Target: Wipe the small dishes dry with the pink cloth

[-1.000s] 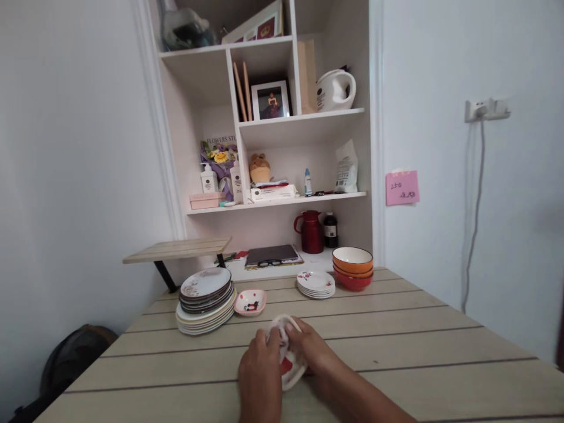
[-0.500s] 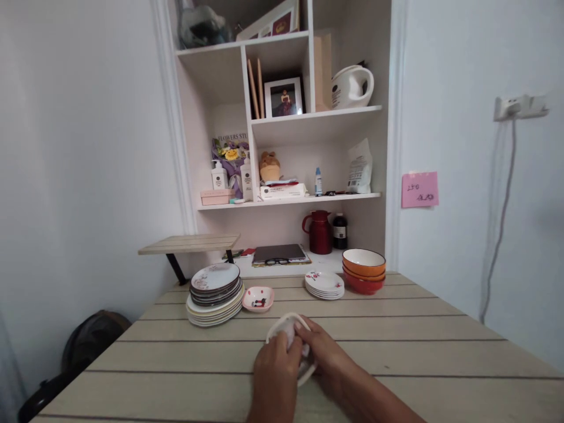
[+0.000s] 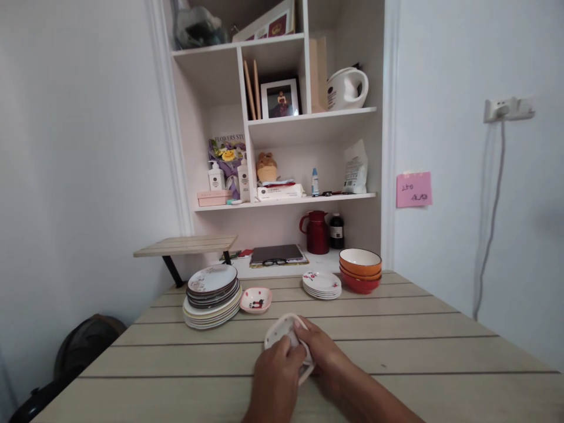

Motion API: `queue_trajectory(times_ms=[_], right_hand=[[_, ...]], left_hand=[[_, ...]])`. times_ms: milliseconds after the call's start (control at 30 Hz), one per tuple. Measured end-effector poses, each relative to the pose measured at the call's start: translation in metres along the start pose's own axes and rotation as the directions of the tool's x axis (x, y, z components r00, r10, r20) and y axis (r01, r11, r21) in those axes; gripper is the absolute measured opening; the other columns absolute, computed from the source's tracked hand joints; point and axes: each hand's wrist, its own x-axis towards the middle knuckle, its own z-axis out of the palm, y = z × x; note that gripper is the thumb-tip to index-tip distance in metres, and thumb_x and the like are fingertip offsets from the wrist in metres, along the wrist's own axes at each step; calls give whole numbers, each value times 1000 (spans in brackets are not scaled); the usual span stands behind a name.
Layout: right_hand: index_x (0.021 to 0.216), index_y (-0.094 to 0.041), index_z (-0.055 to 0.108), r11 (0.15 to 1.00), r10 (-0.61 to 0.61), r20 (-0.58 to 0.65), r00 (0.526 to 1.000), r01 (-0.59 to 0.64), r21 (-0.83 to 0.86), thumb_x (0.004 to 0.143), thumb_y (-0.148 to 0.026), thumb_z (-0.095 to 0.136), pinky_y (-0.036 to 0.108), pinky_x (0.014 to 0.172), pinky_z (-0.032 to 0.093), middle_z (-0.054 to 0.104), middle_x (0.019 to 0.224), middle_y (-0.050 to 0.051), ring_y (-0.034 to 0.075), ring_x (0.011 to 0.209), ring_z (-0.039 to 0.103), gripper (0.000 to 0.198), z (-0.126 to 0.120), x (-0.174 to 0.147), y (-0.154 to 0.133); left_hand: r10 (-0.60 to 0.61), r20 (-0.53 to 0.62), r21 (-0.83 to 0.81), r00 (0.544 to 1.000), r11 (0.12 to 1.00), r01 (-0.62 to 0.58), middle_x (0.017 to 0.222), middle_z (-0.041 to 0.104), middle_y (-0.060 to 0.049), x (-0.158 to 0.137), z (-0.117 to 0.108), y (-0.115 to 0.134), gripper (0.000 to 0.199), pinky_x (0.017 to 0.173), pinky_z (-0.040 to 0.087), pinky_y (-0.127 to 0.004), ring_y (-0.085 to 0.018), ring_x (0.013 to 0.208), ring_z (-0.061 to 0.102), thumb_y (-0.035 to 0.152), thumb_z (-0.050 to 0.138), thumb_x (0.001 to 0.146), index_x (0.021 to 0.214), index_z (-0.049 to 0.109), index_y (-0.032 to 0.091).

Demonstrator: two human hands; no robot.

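A small pale dish with a light rim and small dark marks inside is held tilted above the front middle of the table. My right hand grips its right edge, thumb over the rim. Inside the dish, my left hand has its fingers curled and pressed down on what looks like a white cloth, mostly hidden under them. Beyond the hands lies a small square dish with a pink rim and a cartoon figure.
At the left stands a tall stack of plates beneath a small raised shelf. Small flowered plates and a pile of orange and red bowls are at the back right. Behind them, a red jug stands in the shelving.
My left hand has shifted slightly down toward me within the dish, baring more of its inner surface. My right hand keeps its hold on the edge. The whole view has moved slightly.
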Motion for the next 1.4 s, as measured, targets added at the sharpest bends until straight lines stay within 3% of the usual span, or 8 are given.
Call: queue_trajectory(times_ms=[267,467,600,667,833,1067,1267,1400], right_hand=[[76,-19,58,998,-17,16,1000,18,-57,61,-47,78,25,54,41,58,57,-4,13,52,52,37,-5,-4,-20],[95,-20,61,991,75,-19,997,-76,-108,74,-38,71,29,55,48,70,72,4,19,60,65,30,-16,-10,-29],[102,-20,62,995,98,-31,995,-98,4,79,-41,67,33,57,53,74,80,7,19,61,67,32,-18,-3,-18],[105,-20,61,991,122,-64,990,-118,70,82,-42,65,35,59,55,74,83,8,19,62,68,33,-18,0,-16],[108,-18,62,986,142,-96,985,-132,104,82,-49,65,36,60,56,74,82,8,18,58,66,41,-19,-3,-27],[104,-16,64,985,152,-130,980,-139,106,83,-52,62,34,60,54,74,83,9,19,64,66,41,-17,-5,-31],[100,-18,63,997,71,-122,990,-69,27,85,-51,60,29,54,49,71,76,6,18,60,64,36,-16,-6,-30],[94,-18,61,1000,19,-45,999,-20,-15,83,-48,63,27,53,47,68,73,3,16,58,61,32,-22,-4,-27]], left_hand=[[78,-190,130,979,990,-53,82,61,0,0,14,2,29,62,43,-24,-16,73,59,7,62,79,96,67,30],[-329,-144,87,933,935,343,94,62,-2,2,5,-17,44,66,43,-22,-14,78,61,3,50,85,119,61,29],[-574,-73,-210,815,808,550,106,62,-4,5,2,-35,39,71,46,-23,-15,88,63,7,40,88,117,60,24],[-591,-94,-382,801,765,519,107,60,-6,8,5,-39,36,78,48,-26,-17,96,61,10,39,88,118,57,21],[-520,-249,-559,817,766,317,112,50,-11,10,10,-36,35,95,47,-39,-22,108,55,18,41,86,120,49,16],[-470,-318,-601,823,772,208,130,38,-13,7,9,-34,33,105,41,-44,-23,124,46,19,42,88,120,49,20],[-142,-175,-579,974,815,15,146,31,-16,0,0,-17,48,109,38,-44,-26,135,37,19,46,88,136,43,20],[-8,-27,-468,1000,884,-5,138,46,-12,2,-7,-12,36,108,38,-49,-28,129,42,27,53,89,125,59,24]])
